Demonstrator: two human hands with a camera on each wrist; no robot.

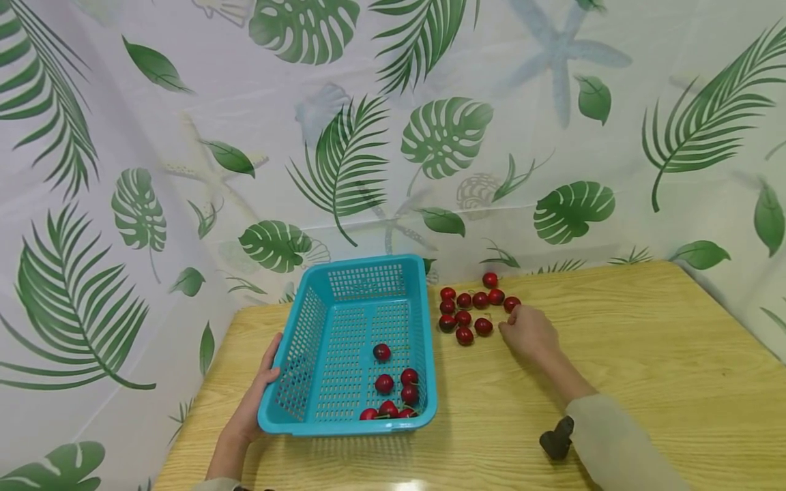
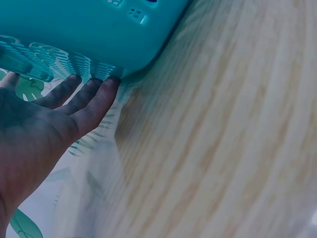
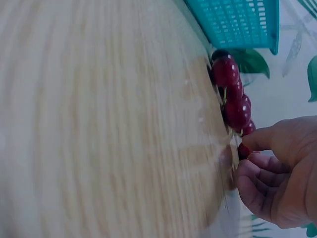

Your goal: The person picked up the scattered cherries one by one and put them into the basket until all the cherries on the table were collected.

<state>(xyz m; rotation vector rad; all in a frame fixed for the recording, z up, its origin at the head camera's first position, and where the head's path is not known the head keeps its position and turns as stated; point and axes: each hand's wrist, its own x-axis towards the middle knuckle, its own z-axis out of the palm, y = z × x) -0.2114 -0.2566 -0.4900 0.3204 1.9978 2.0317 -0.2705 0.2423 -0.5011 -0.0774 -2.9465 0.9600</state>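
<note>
A blue plastic basket [image 1: 353,429] with perforated walls has several red cherries [image 1: 384,384] gathered near its front right corner. My left hand [image 1: 250,402] holds the basket's left side, thumb at the rim; in the left wrist view its extended fingers [image 2: 99,101] lie against the outer wall. To the right of the basket, more cherries [image 1: 464,335] with thin stems lie in a loose group on the table. At this group's right edge, my right hand [image 1: 531,333] pinches a cherry [image 3: 242,151] between thumb and curled fingers, which partly hide it.
The wood-grain table [image 1: 651,368] reaches back to a white wall covering [image 1: 503,239] printed with green leaves, which also runs along the left side. A small black device [image 1: 557,438] sits at the right sleeve's cuff.
</note>
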